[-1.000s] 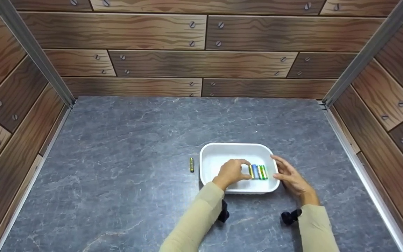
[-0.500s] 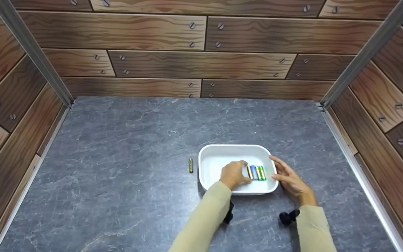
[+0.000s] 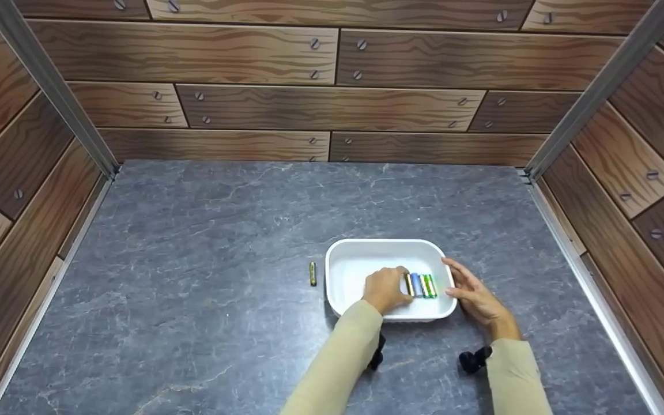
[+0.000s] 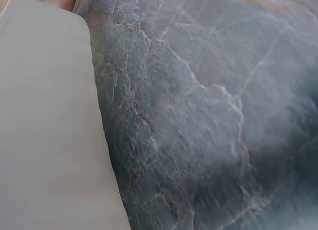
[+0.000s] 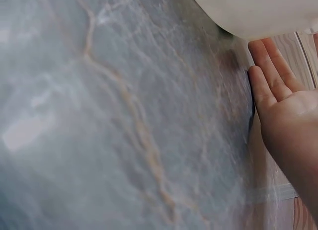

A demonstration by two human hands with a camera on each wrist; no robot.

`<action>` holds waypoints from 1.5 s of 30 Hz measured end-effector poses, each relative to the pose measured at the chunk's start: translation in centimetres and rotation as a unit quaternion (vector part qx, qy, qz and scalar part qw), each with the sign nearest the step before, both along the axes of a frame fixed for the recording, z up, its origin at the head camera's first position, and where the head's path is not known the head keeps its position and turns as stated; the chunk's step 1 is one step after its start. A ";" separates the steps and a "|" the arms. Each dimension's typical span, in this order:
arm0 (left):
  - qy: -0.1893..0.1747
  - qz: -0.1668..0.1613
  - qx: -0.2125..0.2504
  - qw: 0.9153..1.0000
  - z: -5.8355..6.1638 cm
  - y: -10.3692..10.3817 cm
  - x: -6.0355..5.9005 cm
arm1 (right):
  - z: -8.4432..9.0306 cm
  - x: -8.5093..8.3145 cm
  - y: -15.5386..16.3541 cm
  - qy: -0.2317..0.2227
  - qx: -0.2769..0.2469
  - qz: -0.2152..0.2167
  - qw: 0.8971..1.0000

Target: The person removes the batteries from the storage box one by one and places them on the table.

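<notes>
A white plastic container (image 3: pixel 389 316) stands on the grey marbled surface. Several batteries lie side by side inside it near its right end, among them a blue one (image 3: pixel 416 285) and a green-and-white one (image 3: pixel 429 286). My left hand (image 3: pixel 385 290) reaches into the container, thumb and a finger at the two ends of the row's leftmost battery (image 3: pixel 409 285), dark and gold. My right hand (image 3: pixel 480 298) holds the container's right side, thumb and a finger at the rim; in the right wrist view its other fingers (image 5: pixel 271 73) extend beside the white wall.
One dark-and-gold battery (image 3: pixel 312 274) lies on the surface just left of the container. Wood-patterned walls (image 3: pixel 257 106) with metal corner posts enclose the back and sides. A beige sleeve (image 4: pixel 49 115) fills the left of the left wrist view.
My left hand has shifted slightly left and lowered at the row's left end. The right hand keeps its place on the container. The whole head view has drifted slightly.
</notes>
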State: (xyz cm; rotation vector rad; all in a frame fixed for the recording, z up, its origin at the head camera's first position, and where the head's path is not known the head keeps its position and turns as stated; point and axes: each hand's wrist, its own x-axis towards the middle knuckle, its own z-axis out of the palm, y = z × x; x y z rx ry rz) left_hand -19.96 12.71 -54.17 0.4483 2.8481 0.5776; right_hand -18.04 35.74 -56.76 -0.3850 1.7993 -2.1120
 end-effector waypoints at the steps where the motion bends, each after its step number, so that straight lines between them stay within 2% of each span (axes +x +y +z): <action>1: -0.001 -0.001 -0.001 1.000 0.0 0.0 0.0 | 0.0 0.0 0.0 -0.001 -0.001 0.000 1.000; 6: -0.005 -0.005 0.002 1.000 0.0 -0.2 -0.2 | 0.0 0.1 0.0 -0.002 -0.004 -0.005 1.000; 11: -0.005 -0.007 0.006 1.000 0.3 -0.6 -0.3 | 0.0 0.0 -0.1 -0.005 0.015 -0.013 1.000; 18: -0.011 -0.009 0.045 0.999 0.8 -1.2 -0.6 | 0.3 0.1 -0.2 -0.022 0.027 -0.031 0.999; 30: -0.014 -0.024 0.069 0.997 2.6 -2.0 -0.8 | 0.0 0.2 -0.1 -0.026 0.034 -0.042 0.998; 38: 0.008 -0.043 0.076 0.996 3.6 -2.7 -0.3 | 0.1 0.2 -0.3 -0.028 0.026 -0.042 0.998; 45: 0.024 -0.059 0.095 0.993 4.2 -3.7 -0.1 | 0.2 0.2 -0.3 -0.037 0.038 -0.037 0.998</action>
